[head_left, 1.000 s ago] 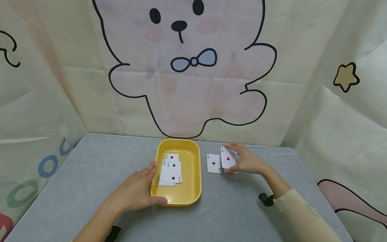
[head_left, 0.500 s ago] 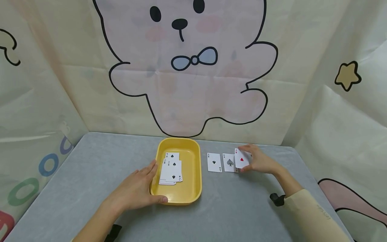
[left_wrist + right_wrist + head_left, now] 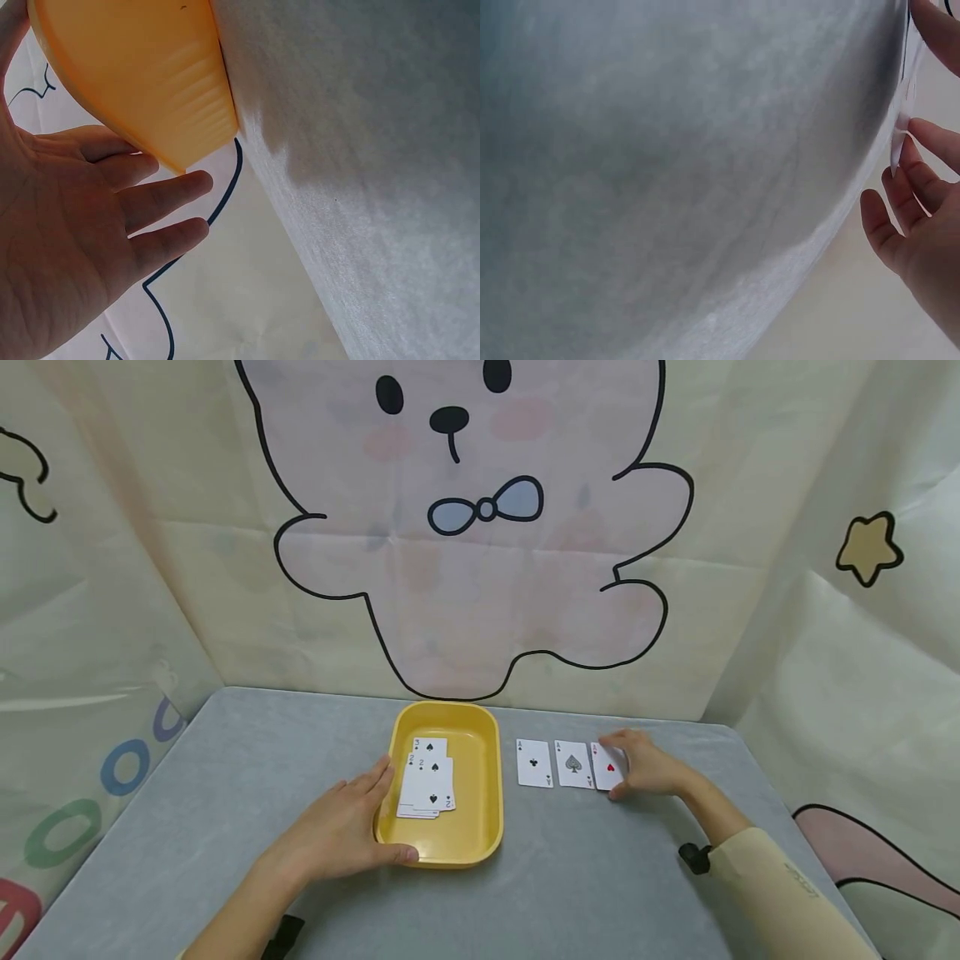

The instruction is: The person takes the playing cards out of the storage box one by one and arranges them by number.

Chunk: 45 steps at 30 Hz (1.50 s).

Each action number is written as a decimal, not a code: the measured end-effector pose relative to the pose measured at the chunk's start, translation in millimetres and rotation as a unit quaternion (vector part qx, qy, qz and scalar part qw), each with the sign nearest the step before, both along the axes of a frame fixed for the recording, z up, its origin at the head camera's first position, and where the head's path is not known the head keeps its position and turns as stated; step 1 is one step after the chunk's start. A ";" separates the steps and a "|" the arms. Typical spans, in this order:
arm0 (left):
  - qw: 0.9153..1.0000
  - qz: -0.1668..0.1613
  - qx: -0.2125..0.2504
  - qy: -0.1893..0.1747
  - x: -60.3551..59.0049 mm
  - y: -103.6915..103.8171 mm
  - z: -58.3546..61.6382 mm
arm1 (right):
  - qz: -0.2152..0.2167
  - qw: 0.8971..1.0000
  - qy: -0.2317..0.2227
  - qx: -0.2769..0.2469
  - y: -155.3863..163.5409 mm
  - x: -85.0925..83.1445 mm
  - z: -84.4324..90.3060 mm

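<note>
In the head view my right hand (image 3: pixel 651 764) pinches a playing card, the ace of hearts (image 3: pixel 606 767), fingers at its far edge and thumb at its near edge. The card is low at the tabletop, its right side hidden by the hand. To its left lie the ace of spades (image 3: pixel 573 766) and the ace of clubs (image 3: pixel 534 764), face up. My left hand (image 3: pixel 341 827) holds the left side of a yellow tray (image 3: pixel 480 827), thumb over the near rim. Inside the tray, the two of spades (image 3: pixel 437 785) tops a small overlapping pile of cards.
A grey cloth-covered table (image 3: pixel 525 910) bears everything. Behind it hangs a pale backdrop (image 3: pixel 480 610) with a cartoon bear, and more printed cloth closes both sides. The tray stands near the table's back edge, left of the row of aces.
My right hand has carried the ace of hearts rightward from over the ace of spades and lowered it beside that card, now uncovered. The left hand stays at the tray.
</note>
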<state>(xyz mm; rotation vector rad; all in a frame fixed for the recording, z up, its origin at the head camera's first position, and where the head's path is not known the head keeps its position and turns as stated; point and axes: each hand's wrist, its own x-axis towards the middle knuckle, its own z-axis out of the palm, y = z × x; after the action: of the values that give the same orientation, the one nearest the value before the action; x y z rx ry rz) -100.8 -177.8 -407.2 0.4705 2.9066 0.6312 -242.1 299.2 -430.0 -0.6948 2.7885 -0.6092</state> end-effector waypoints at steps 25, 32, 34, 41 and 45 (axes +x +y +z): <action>1.000 -0.001 0.002 -0.002 0.6 1.0 1.2 | -0.056 0.994 -0.060 -0.067 7.8 1.4 19.4; 1.000 -0.001 0.002 0.007 2.0 0.8 0.9 | -0.051 0.992 -0.033 -0.114 2.2 5.9 29.1; 1.000 0.001 0.002 0.005 1.6 1.1 0.6 | -0.052 0.991 -0.032 -0.118 -0.6 8.0 32.6; 1.000 0.003 0.000 0.001 0.8 0.6 -0.1 | -0.042 0.994 0.003 -0.102 -19.6 16.1 46.0; 1.000 0.002 -0.002 0.000 0.5 0.9 -0.2 | -0.031 0.994 0.015 -0.105 -34.0 20.6 50.2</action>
<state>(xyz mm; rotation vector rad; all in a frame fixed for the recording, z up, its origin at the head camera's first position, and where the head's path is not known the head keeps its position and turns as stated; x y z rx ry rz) -100.2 -176.9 -407.4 0.4644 2.9087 0.6260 -221.5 265.2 -379.8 -0.6618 2.8105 -0.9205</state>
